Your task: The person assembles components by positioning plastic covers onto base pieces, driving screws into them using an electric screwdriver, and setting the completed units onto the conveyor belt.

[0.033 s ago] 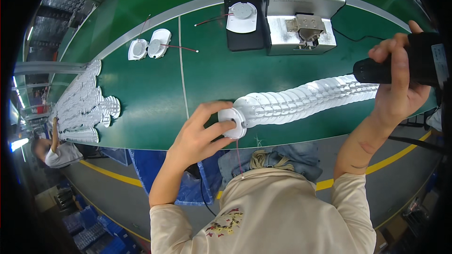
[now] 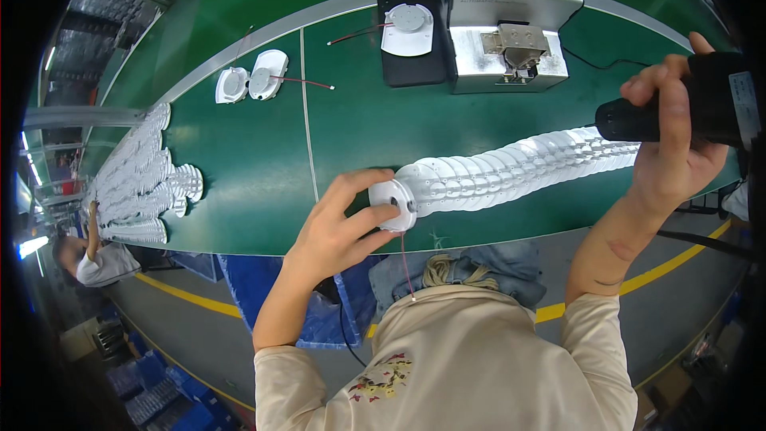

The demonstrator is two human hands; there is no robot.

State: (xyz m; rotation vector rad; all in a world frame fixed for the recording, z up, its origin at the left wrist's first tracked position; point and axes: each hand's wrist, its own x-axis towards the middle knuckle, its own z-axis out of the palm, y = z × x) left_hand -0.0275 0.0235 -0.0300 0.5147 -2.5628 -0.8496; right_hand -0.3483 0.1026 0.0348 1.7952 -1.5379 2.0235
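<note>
The whole scene is carried by a long green conveyor belt [image 2: 263, 168], bent into an arc by the lens and split by a pale lengthwise seam. At the far side, right of centre, a grey metal machine [image 2: 511, 20] is seen, boxy, with a dark-lettered label strip along its front edge and a small metal mouth below; it looks placed within arm's reach so that parts can be fed to it.

Across the near right, a long overlapped row of white round discs [image 2: 519, 172] is laid out like fallen dominoes, apparently so that one can be taken off the end at a time. At the far left, a second mass of stacked white discs [image 2: 136, 183] is spread along the belt edge, where another person is seated.

Left of the machine, a black tray [image 2: 399, 64] is set down with a white round housing [image 2: 407, 28] on it, a thin red wire trailing away. Two more white housings [image 2: 251, 84] lie far left of centre.

Now the hands: a black power screwdriver [image 2: 694, 108] is clasped firmly in the right hand [image 2: 670, 160], raised off the belt at the right, a pale label visible on its body. The white disc [image 2: 395, 203] at the near end of the row is pinched by the left hand [image 2: 343, 227], fingers closed around its rim at the belt's near edge, a thin red lead hanging from it.
</note>
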